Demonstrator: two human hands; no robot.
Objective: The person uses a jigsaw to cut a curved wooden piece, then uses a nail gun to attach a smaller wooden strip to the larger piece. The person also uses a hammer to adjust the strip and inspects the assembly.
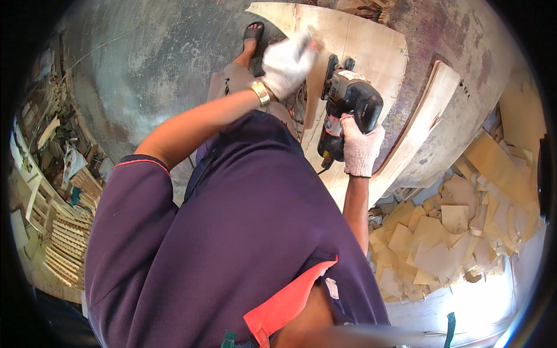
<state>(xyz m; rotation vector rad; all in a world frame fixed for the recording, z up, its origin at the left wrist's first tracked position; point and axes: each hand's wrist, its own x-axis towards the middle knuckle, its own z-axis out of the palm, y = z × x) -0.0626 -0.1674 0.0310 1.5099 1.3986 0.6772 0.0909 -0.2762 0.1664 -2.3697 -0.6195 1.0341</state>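
A knit-gloved right hand (362, 146) grips a glossy black power saw (354, 100) against a pale, curve-edged wooden sheet (374, 49), upper centre of frame; the left hand (286, 65) blurs nearby, finger pose unclear. A flat base and a well-clear free hand should serve best.

Woodworking workshop: jigsaw (352, 97), wood offcuts (455, 220)

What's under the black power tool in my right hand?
Beneath the black power tool, a pale wooden board shows past its edges; whatever its body covers cannot be seen.
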